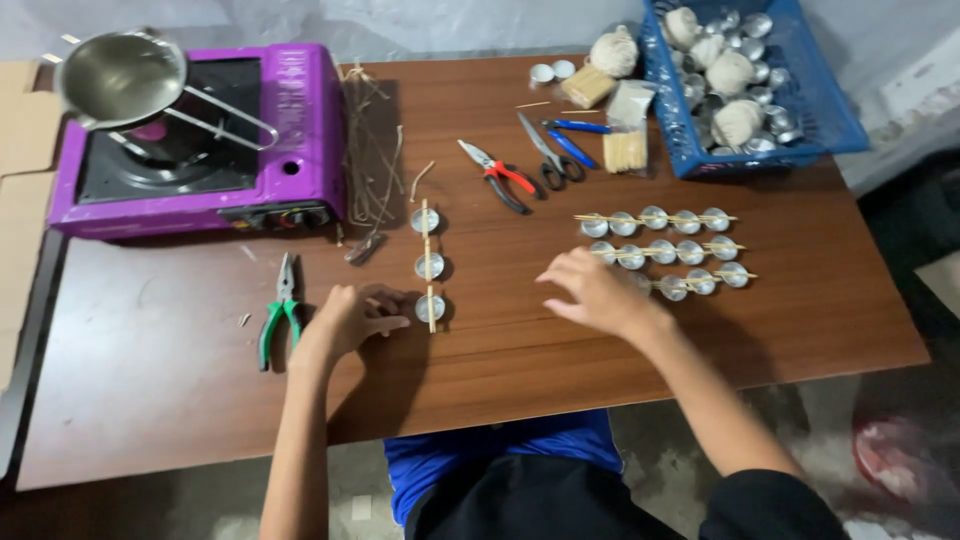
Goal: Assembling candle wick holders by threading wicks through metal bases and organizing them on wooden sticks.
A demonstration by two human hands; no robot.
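My left hand (350,316) rests on the wooden table (500,360), fingers loosely curled, just left of a thin wooden stick laid across three small metal cups (429,265). It holds nothing that I can see. My right hand (590,290) hovers palm down, fingers spread, at the left end of three rows of metal cups under sticks (665,250), nearest the lowest row. It touches or nearly touches a cup there; I cannot tell which.
Green-handled pliers (280,312) lie left of my left hand. A purple portable stove (200,140) with a metal pot (125,78) stands back left. Red-handled pliers (500,176), scissors (548,155), stick bundles (626,150) and a blue basket (830,120) of cups and string balls sit at the back.
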